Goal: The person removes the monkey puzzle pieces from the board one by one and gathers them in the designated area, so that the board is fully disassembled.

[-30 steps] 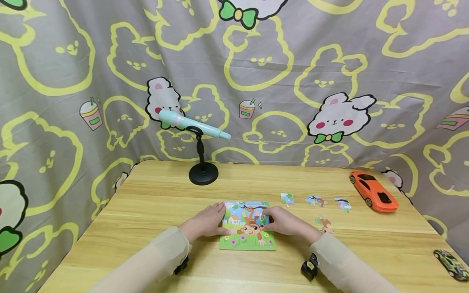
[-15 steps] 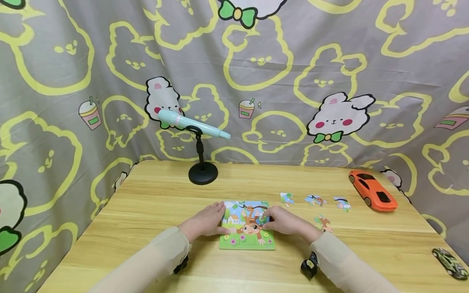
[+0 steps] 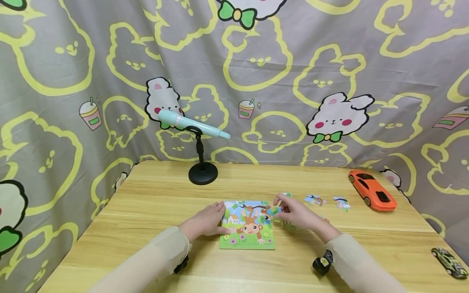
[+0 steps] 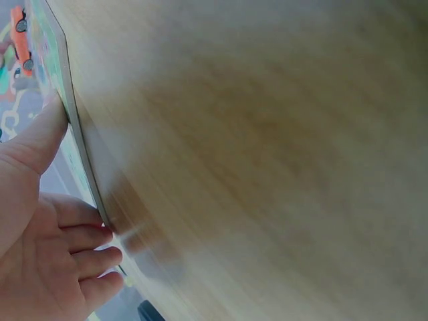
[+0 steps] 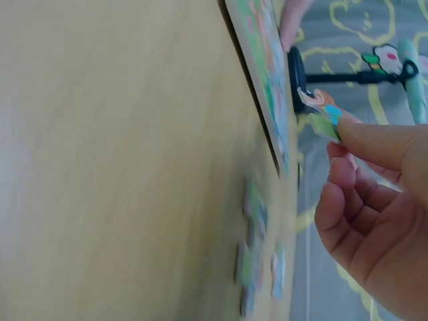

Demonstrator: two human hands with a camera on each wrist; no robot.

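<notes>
The monkey jigsaw puzzle board [image 3: 247,246] lies flat on the wooden table. My left hand [image 3: 206,219] rests against its left side; in the left wrist view the thumb lies over the edge and the other fingers touch it, fairly straight. Between thumb and fingertips my right hand [image 3: 299,215] pinches a puzzle piece [image 5: 326,122] with brown, blue and green print, raised by the board's right edge. Loose puzzle pieces [image 3: 315,200] lie beyond and beside the right hand, which partly covers some of them.
A light-blue microphone [image 3: 194,124] on a black stand [image 3: 203,173] is at the back. An orange toy car [image 3: 371,191] sits at the back right, a small camouflage toy car [image 3: 450,262] near the right edge. A patterned curtain [image 3: 271,89] hangs behind the table.
My right hand has moved to the right and up off the board, with a puzzle piece now showing in its pinch. The left hand stays at the board's left edge.
</notes>
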